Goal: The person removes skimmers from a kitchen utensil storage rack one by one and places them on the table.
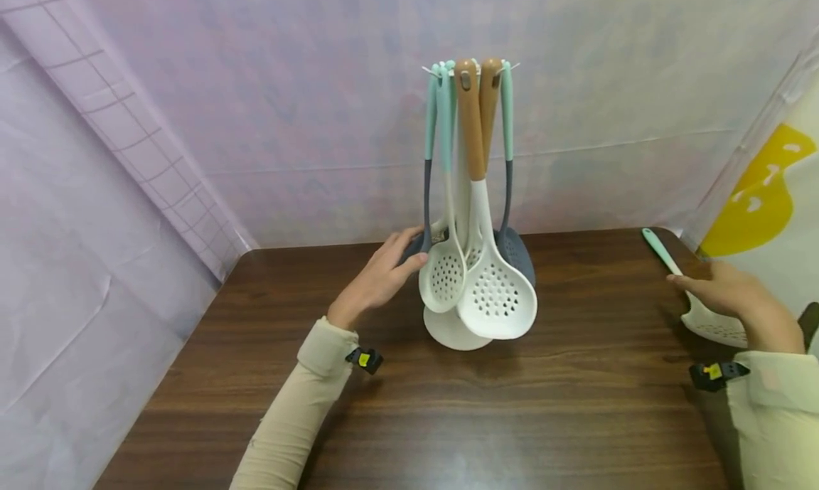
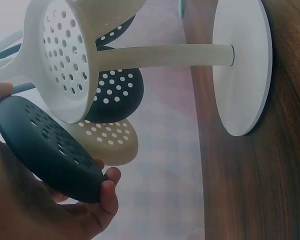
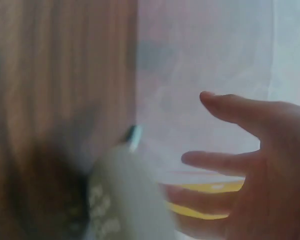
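Observation:
Kitchen utensils hang from a white rotating-style stand whose round base (image 1: 457,330) rests on the table. My left hand (image 1: 380,269) holds the dark grey perforated head of a skimmer (image 2: 50,145), thumb at one edge and fingertips at the other. Beside it hang a cream slotted spoon (image 1: 443,280) and a white skimmer with a brown handle (image 1: 499,301). At the far right, my right hand (image 1: 729,291) is over a pale slotted turner (image 1: 710,323) with a mint handle, which lies on the table. In the right wrist view its fingers (image 3: 217,162) are extended and spread, and the turner is blurred beside them.
The dark brown wooden table (image 1: 544,419) meets a pale cloth backdrop (image 1: 307,120) behind the stand. Another dark perforated utensil (image 1: 517,255) hangs at the stand's right side. A yellow pattern (image 1: 755,205) marks the cloth at the right.

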The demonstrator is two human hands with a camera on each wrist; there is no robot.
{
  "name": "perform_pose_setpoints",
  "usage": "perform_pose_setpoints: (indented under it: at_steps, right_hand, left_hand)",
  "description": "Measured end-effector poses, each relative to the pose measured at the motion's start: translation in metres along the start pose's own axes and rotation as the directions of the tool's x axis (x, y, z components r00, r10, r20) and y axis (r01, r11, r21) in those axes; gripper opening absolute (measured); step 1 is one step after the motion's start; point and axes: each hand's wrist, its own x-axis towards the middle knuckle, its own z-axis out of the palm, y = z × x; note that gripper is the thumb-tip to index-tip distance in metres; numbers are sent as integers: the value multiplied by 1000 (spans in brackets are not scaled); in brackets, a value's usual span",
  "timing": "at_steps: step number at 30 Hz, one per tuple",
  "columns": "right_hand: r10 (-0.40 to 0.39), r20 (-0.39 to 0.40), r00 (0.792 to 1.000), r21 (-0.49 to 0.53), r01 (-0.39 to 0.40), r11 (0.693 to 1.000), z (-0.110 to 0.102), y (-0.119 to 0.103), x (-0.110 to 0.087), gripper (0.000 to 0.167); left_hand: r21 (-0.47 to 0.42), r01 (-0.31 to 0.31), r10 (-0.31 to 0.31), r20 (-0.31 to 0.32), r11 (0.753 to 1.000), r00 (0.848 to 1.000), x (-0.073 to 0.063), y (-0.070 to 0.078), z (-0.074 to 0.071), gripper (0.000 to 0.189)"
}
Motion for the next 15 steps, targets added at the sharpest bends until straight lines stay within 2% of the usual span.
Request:
perform_pose_setpoints:
  at_steps: [5, 15]
  right_hand:
    - [-60, -64, 996, 43, 63, 997, -7, -19, -1, 90]
    - [-176, -70, 982, 120, 184, 976, -7, -69, -2, 82]
  left_hand:
    - [23, 2, 0, -50, 1000, 999, 0, -1, -1, 62]
    - [71, -4, 13, -132, 997, 991, -1, -6, -1, 62]
